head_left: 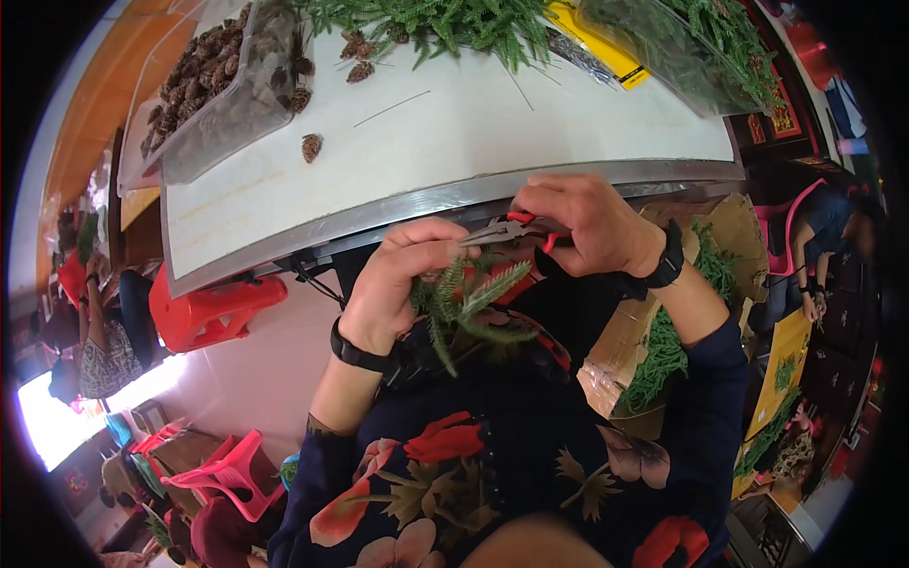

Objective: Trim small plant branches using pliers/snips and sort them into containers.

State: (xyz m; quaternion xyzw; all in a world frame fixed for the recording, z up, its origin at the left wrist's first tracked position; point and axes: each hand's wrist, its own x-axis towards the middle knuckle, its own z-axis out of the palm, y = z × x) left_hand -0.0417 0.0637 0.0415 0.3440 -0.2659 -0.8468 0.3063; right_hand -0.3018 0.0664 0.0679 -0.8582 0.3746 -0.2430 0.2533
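Note:
My left hand [402,275] pinches a small green artificial pine sprig [473,303], whose needled tips hang down in front of my lap. Red-handled long-nose pliers [507,230] are gripped in my right hand [592,222]. Their jaws reach left to my left fingertips, at the top of the sprig. Exactly what sits between the jaws is too small to make out. Both hands are just off the near edge of the white table [379,180].
Clear bins hold pine cones [194,90] and green sprigs [724,43]. Loose cones [311,147], thin wires [393,108], a greenery pile [445,28] and a yellow package [606,47] lie on the table. A cardboard box of greenery [615,355] is at my right; a red stool [213,312] stands left. Other people sit nearby.

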